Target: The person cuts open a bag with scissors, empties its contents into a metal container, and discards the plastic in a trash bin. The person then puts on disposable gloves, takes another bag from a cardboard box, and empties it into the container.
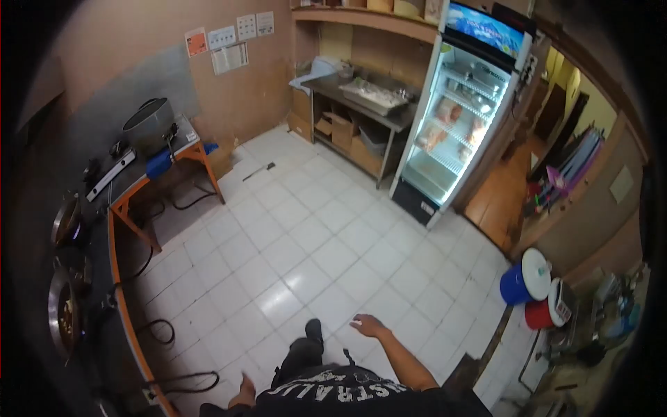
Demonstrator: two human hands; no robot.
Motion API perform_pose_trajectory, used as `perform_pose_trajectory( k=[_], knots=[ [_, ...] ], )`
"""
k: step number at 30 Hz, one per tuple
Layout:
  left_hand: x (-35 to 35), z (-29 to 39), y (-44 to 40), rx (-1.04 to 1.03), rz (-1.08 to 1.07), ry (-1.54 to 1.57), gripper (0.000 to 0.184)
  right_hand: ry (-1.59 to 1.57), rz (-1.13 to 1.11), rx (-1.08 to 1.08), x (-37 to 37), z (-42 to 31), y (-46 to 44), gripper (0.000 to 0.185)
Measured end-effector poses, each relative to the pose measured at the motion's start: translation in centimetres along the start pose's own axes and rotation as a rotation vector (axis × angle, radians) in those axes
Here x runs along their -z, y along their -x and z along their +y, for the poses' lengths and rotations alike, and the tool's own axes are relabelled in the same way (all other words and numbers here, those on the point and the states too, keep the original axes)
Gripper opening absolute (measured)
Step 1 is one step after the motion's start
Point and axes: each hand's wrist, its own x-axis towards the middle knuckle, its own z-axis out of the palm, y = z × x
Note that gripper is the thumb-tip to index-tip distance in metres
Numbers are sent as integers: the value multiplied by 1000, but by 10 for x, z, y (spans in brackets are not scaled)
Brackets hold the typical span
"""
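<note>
One loosely open right hand (367, 325) and a left hand (243, 393), fingers unclear, hang over tiled floor (306, 229).

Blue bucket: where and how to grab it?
I'd grip the blue bucket around its round wall, below the white lid, from the tiled floor side. The red bucket crowds its near side; no handle can be made out.

Downward-facing head view of room
</note>
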Motion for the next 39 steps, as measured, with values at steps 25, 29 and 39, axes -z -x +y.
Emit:
perform_pose_trajectory(
  k=[25, 29, 39],
  knots=[
    [-302, 779, -160, -1308, 140, -339, 17, -357, -352, -735, 184, 258, -497, 31],
    [-239, 722, -194, -509, -562, -27, 17, 90, 76, 12, 301, 214, -680, 35],
    [-289, 860, -185, -35, -197, -137, 23, -321, 15, 125, 524, 48, -899, 28]
  ],
)
